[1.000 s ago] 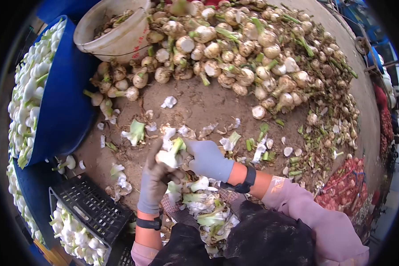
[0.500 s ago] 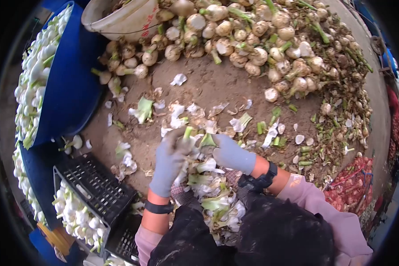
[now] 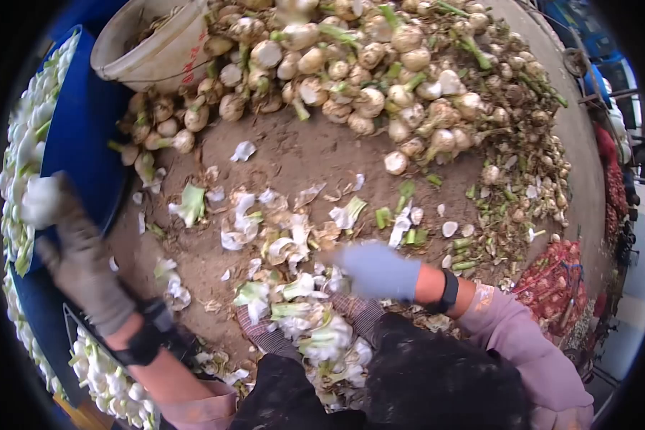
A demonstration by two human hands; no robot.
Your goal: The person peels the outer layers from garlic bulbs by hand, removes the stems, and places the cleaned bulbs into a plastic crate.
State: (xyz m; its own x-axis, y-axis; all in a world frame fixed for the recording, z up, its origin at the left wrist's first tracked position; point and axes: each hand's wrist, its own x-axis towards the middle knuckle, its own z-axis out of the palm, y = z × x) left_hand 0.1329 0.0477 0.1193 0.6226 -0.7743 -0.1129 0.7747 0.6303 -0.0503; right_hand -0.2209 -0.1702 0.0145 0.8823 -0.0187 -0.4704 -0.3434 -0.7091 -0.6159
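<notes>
My left hand [image 3: 86,269], in a dirty grey glove, reaches to the left beside the blue tub [image 3: 75,136]. A white peeled garlic bulb [image 3: 41,202] is at its fingers, both blurred by motion. Whole white garlic bulbs [image 3: 29,147] fill the tub up to its rim. Over the peelings in the middle, my right hand [image 3: 380,270], also gloved, points left with its fingertips smeared by motion. Below it, a heap of white and green garlic peelings [image 3: 322,330] lies between my legs.
Unpeeled garlic bulbs [image 3: 369,102] with cut stems lie piled on the ground ahead. A whitish bucket [image 3: 150,61] stands at the upper left. A black crate [image 3: 168,337] and more white garlic are at the lower left. A red mesh sack [image 3: 552,287] lies at the right.
My left hand has swung from the middle out to the tub with the garlic bulb. My right hand stays over the peelings, no longer beside the left. The view has shifted slightly right.
</notes>
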